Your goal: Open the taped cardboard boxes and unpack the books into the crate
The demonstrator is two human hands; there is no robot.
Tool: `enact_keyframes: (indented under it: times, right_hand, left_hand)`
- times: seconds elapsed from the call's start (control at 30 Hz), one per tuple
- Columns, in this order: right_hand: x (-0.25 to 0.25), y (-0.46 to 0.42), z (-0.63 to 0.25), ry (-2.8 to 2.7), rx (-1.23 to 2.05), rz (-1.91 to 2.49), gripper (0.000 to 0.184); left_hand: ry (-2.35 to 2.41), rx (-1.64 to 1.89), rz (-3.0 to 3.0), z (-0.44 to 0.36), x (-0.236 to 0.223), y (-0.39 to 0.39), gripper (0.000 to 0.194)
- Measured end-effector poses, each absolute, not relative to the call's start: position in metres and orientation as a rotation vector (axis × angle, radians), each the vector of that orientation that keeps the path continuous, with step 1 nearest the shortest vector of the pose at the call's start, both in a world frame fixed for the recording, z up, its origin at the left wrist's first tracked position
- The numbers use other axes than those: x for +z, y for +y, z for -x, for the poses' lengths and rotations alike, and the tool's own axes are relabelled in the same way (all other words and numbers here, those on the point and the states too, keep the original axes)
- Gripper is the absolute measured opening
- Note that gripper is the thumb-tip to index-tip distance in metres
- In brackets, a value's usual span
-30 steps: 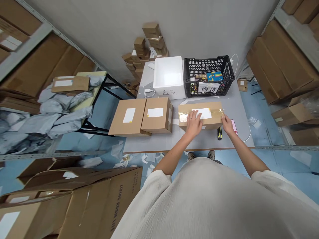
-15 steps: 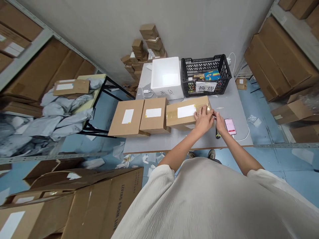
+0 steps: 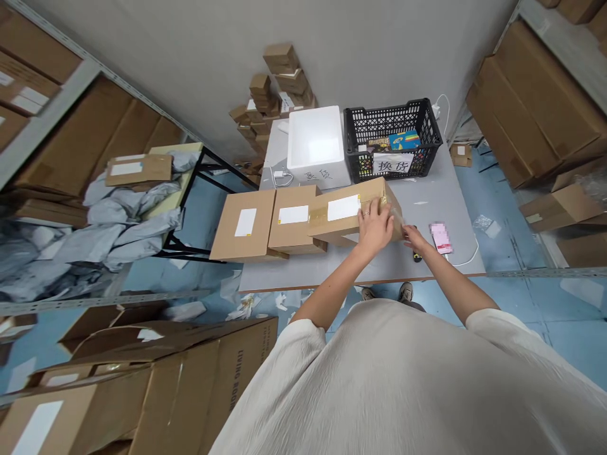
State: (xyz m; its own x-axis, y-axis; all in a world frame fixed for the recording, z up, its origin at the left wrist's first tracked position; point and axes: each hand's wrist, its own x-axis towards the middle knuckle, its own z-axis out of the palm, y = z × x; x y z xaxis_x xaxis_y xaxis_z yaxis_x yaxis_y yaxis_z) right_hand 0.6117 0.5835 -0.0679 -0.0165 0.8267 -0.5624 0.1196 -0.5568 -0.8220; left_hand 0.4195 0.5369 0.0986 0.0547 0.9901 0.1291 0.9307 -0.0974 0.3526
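Observation:
A taped cardboard box point(image 3: 339, 222) with a white label lies on the table, its left end against the neighbouring box and its right end looking slightly raised. My left hand point(image 3: 376, 226) rests on its top near the right end, fingers spread. Just off that end, my right hand point(image 3: 414, 239) has its fingers pinched together. A shiny strip of clear packing tape point(image 3: 395, 218) seems to run from the box end to these fingers. Partly under the right hand lies a black and yellow cutter point(image 3: 416, 255). A phone point(image 3: 441, 237) with a pink screen lies farther right.
Two labelled cardboard boxes point(image 3: 244, 226) stand on the left of the table point(image 3: 284, 275). Behind are a white foam box point(image 3: 314, 142) and a black crate point(image 3: 392, 140) holding colourful packages. Grey parcels point(image 3: 95, 237) fill the left side, and a large carton point(image 3: 203, 379) stands at lower left.
The taped box has shifted left and tilted, now overlapping its neighbour. My left hand moved left with it, while my right hand drew apart from the left, toward the table's front.

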Motion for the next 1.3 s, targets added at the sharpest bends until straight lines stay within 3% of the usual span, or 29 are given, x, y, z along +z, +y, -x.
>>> enact_keyframes:
  times: [0.1,0.33,0.57,0.87,1.1,1.3]
  right_hand:
    - [-0.060,0.583,-0.612,-0.897,1.608,1.746,0.052]
    - [-0.029,0.597,-0.641,-0.992,1.337,1.645,0.079]
    - [0.006,0.609,-0.661,-1.243,1.007,1.668,0.098]
    - [0.033,0.604,-0.641,-1.426,0.842,1.614,0.081]
    - [0.035,0.596,-0.627,-1.463,0.893,1.519,0.061]
    - [0.042,0.588,-0.615,-1.401,1.008,1.468,0.059]
  left_hand:
    - [1.999,0.654,-2.081,-0.412,0.097,0.543,0.050]
    - [1.861,1.082,-1.939,-0.401,0.096,0.558,0.047]
    - [1.810,1.274,-1.743,-0.396,0.089,0.556,0.038]
    - [1.820,1.368,-1.479,-0.353,0.074,0.544,0.035]
    - [1.911,1.206,-1.350,-0.331,0.059,0.537,0.043]
    - [1.995,1.008,-1.817,-0.354,0.077,0.537,0.044]
